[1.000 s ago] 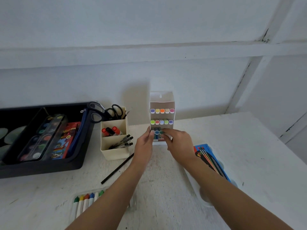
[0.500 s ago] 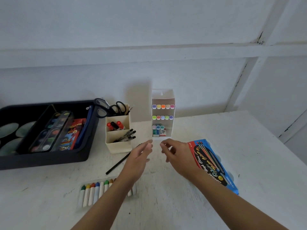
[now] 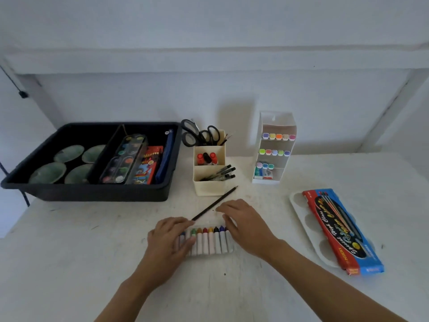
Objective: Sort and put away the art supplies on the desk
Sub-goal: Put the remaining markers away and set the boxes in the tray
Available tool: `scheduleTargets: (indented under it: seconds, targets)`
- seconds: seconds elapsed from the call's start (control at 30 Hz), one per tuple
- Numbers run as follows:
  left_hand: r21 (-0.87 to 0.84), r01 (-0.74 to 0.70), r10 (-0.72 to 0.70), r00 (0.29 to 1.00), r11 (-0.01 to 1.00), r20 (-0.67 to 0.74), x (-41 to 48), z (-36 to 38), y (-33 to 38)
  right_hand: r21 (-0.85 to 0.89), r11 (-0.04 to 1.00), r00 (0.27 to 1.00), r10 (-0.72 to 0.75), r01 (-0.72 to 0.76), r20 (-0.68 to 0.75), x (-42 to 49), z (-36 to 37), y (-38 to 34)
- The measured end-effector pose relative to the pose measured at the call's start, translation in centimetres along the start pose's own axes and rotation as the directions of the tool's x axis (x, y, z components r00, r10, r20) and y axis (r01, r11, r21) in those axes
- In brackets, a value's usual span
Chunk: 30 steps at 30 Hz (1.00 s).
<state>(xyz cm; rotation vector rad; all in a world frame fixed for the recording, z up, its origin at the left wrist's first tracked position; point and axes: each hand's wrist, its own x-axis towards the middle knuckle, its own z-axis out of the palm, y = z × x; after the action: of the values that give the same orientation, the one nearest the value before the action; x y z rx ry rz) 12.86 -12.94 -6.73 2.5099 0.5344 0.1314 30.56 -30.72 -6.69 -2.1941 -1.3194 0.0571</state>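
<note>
My left hand (image 3: 169, 240) and right hand (image 3: 247, 226) rest, fingers nearly straight, on opposite ends of the crayon set (image 3: 212, 242), clasping nothing. The set lies flat on the tabletop (image 3: 69, 263), at 6 o'clock from the pencil (image 3: 214, 203).

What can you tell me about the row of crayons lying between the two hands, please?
The crayons lie side by side in a row on the white desk. They have white bodies and coloured tips pointing away: green, orange, red, yellow, black, blue. The left hand rests over the left end; the right hand touches the right end. A black pencil lies just beyond.
</note>
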Motion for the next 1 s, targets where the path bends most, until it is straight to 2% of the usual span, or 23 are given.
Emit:
scheduleTargets:
  seconds: [0.07,0.23,0.4,0.7,1.0]
  targets:
    - [0.028,-0.038,0.037,0.998,0.999,0.046,-0.2,0.0,-0.6,-0.087,0.996,0.999,-0.01,0.013,0.036,0.8,0.8,-0.2]
    - [-0.033,-0.06,0.061,0.997,0.998,0.04,0.4,-0.3,-0.8,-0.25,0.968,0.996,-0.003,0.024,0.084,2.5,1.5,-0.2]
    - [-0.066,-0.082,0.085,0.995,0.994,0.046,0.9,0.3,-0.5,-0.359,0.933,0.993,0.064,-0.025,0.097,3.0,1.5,0.5]
    - [-0.103,-0.067,0.07,0.997,0.992,0.025,1.4,0.6,-1.2,-0.351,0.934,0.992,0.102,-0.072,0.068,3.6,1.5,0.2]
    - [-0.175,-0.048,0.043,0.999,0.983,-0.03,1.5,0.2,-1.0,-0.241,0.964,0.993,0.119,-0.111,0.018,3.1,1.6,0.1]
